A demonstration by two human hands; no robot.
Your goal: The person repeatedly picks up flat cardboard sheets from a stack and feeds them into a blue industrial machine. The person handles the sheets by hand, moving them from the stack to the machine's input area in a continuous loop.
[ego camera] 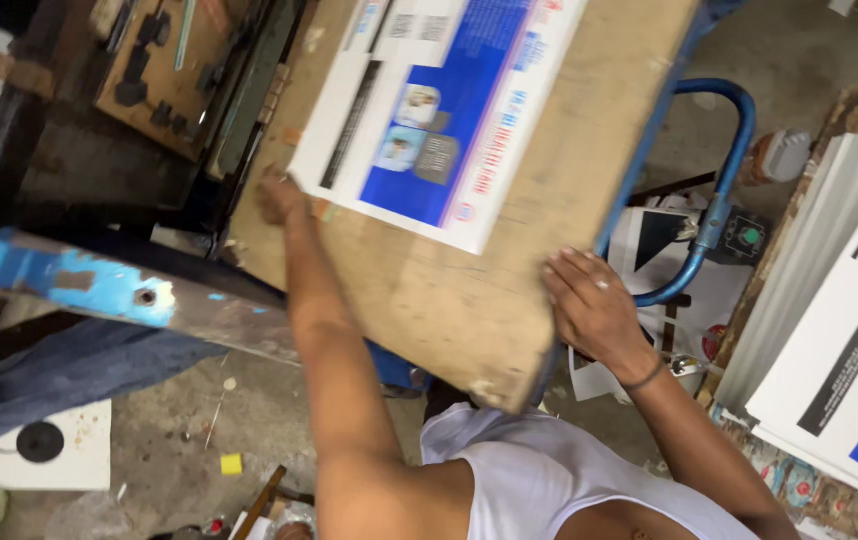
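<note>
Left hand (pixel 279 195) flat on printed sheet (pixel 439 100) edge | right hand (pixel 594 305) spread, pressing wooden table (pixel 469 300) rim | sheet looks thin, floppy, likely light—best gripped by corners

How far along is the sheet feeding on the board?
Done: one printed sheet lies on the wooden board. In hand: left hand at the sheet's corner, right hand flat on the board's edge. Left: a stack of printed sheets waits alongside.
</note>
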